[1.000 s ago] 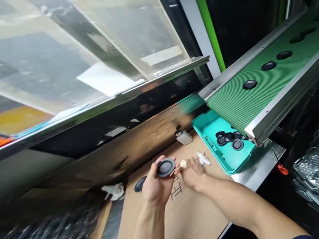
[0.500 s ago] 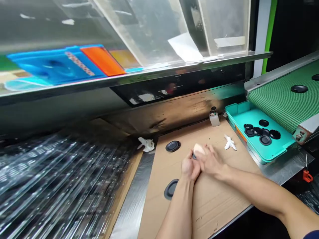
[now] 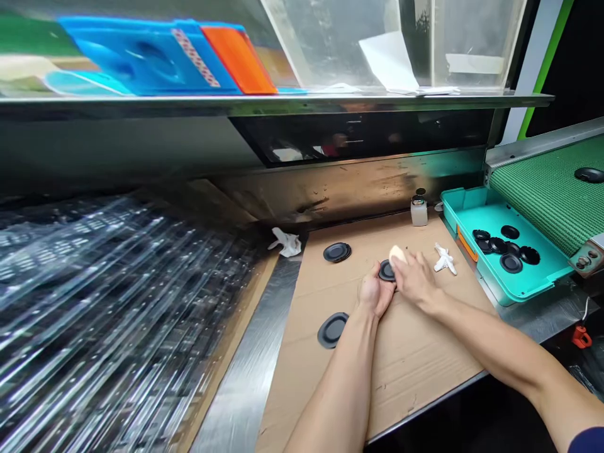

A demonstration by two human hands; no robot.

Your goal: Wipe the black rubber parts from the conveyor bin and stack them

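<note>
A small black disc (image 3: 387,270) rests in my left hand (image 3: 374,294), whose fingers curl round its edge. My right hand (image 3: 415,280) pinches a cream-coloured pad (image 3: 397,253) at the disc's right edge. Both hands are above a cardboard sheet (image 3: 425,346). To their left lie a short stack of black discs (image 3: 336,252) and, nearer me, a larger dark disc (image 3: 333,330). A crumpled white cloth (image 3: 445,260) is on the cardboard to the right of my right hand.
A teal tray (image 3: 521,290) holds several black discs beside a green conveyor belt (image 3: 547,182). A small bottle (image 3: 419,211) stands at the back. Clear plastic packs (image 3: 108,314) fill the left. A metal shelf (image 3: 292,106) crosses above.
The view has shifted, so the scene sits higher and further right. The pad has moved off the disc's face to its right side, and more of the disc now shows.
</note>
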